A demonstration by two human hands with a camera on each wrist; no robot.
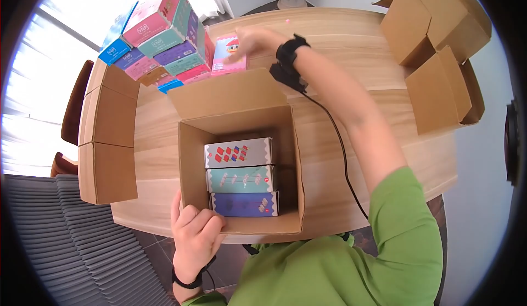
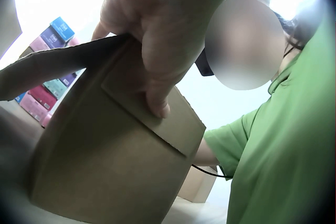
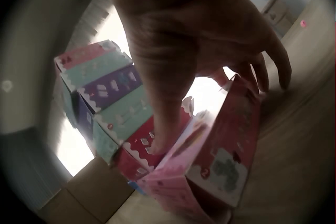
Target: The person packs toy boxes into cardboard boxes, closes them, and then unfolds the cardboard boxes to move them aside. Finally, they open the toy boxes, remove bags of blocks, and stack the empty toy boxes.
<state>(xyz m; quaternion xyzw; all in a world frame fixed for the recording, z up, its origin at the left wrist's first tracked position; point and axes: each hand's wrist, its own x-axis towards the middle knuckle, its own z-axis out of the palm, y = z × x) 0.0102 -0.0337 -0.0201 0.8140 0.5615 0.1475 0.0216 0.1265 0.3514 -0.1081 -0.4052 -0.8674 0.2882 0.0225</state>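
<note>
An open cardboard carton point(image 1: 239, 226) stands at the table's near edge, with a grey box point(image 1: 239, 152), a teal box point(image 1: 240, 179) and a blue-purple box point(image 1: 244, 204) in a row inside. My left hand point(image 1: 196, 232) grips the carton's near left corner; in the left wrist view its thumb point(image 2: 159, 106) presses the cardboard flap. Beyond the carton, my right hand point(image 1: 250, 42) holds a pink box point(image 1: 222, 59) with a house picture. In the right wrist view, the thumb point(image 3: 165, 124) lies between this pink box point(image 3: 220, 150) and a red box point(image 3: 144, 142), with the fingers over its other side.
A stack of colourful boxes point(image 1: 170, 42) rises at the back left. Another cardboard carton point(image 1: 110, 135) stands at the left, and open cartons point(image 1: 439, 81) lie at the far right. A black cable point(image 1: 343, 152) hangs from the right wrist. A small pink bit point(image 1: 287, 21) lies at the back.
</note>
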